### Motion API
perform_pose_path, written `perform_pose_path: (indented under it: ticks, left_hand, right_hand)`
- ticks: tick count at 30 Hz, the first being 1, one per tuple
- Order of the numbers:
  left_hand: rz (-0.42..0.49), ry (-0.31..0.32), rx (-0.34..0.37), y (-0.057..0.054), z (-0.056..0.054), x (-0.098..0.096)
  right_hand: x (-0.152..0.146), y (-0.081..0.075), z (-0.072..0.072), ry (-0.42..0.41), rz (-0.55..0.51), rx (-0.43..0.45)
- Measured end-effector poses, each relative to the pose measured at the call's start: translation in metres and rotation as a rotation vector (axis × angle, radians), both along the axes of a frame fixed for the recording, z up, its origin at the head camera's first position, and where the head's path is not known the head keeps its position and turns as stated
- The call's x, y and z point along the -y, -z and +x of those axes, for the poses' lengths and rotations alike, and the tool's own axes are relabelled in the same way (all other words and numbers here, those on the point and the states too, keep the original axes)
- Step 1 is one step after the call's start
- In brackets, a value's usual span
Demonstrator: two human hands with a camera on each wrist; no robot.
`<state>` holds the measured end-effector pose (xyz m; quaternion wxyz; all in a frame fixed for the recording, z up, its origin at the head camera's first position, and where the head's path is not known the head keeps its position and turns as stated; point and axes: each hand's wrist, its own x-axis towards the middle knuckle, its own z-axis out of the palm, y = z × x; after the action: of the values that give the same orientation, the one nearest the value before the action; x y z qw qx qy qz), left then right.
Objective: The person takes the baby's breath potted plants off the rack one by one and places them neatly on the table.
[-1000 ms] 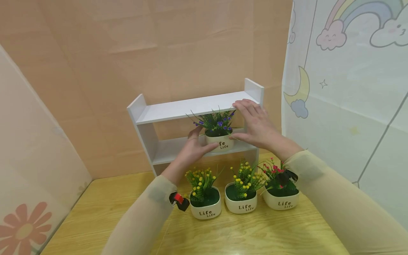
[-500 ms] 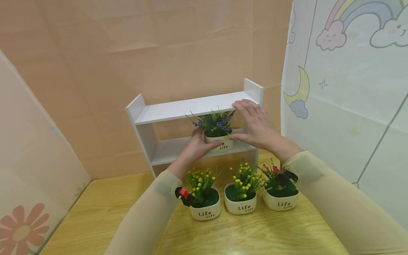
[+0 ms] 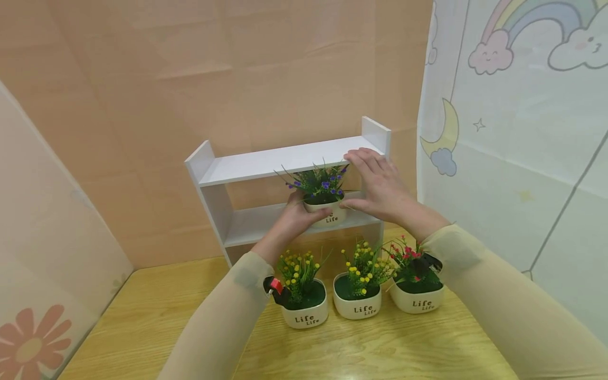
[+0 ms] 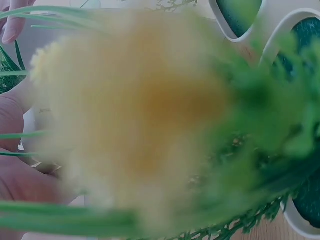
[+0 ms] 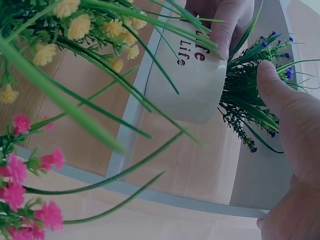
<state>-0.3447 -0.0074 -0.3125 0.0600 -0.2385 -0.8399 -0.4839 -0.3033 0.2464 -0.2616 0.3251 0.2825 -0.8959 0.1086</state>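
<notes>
A white pot of purple flowers (image 3: 336, 215), lettered "Life", stands on the middle board of a white shelf unit (image 3: 252, 224). My left hand (image 3: 291, 219) grips the pot at its left side, thumb across the front. In the right wrist view, that thumb lies on the white pot (image 5: 187, 95). My right hand (image 3: 382, 184) rests its fingers at the top board's front edge, near the right end. Its thumb (image 5: 277, 90) extends beside the purple plant, apart from the pot. In the left wrist view, blurred yellow flowers (image 4: 145, 105) hide most of the left hand (image 4: 25, 175).
On the wooden table (image 3: 142, 316), before the shelf unit, stand a left yellow-flowered pot (image 3: 304, 316), a middle yellow-flowered pot (image 3: 357, 307) and a pink-flowered pot (image 3: 418, 302). Their stems reach up close beneath both wrists. A patterned white sheet (image 3: 513, 184) hangs at the right.
My left hand has moved slightly right and closed around the pot, its thumb further across the front. The right hand and the pots look the same.
</notes>
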Motion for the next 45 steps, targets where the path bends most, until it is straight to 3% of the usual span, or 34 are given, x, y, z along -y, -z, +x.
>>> perform_pose_path:
  ticks: [4,14,25,32,40,45]
  left_hand:
    - [0.015,0.019,-0.034,0.0,-0.003,0.0]
    - [0.013,0.004,-0.011,0.002,-0.003,0.002]
    - [0.024,0.021,-0.059,0.001,-0.001,0.004]
    - [0.007,-0.02,-0.016,0.003,0.004,0.007]
    - [0.018,0.018,-0.067,0.004,0.009,0.01]
    - [-0.016,-0.011,-0.05,0.005,0.014,0.013]
  right_hand:
    - [0.001,0.0,-0.001,-0.001,0.0,0.001]
    - [0.004,0.001,0.0,-0.005,-0.002,-0.008]
    - [0.004,0.001,0.0,-0.008,0.003,-0.007]
    - [0.003,0.0,0.002,-0.009,-0.005,0.008]
    - [0.002,-0.001,0.001,-0.001,-0.004,0.011]
    - [0.001,-0.001,0.0,-0.008,-0.009,0.008]
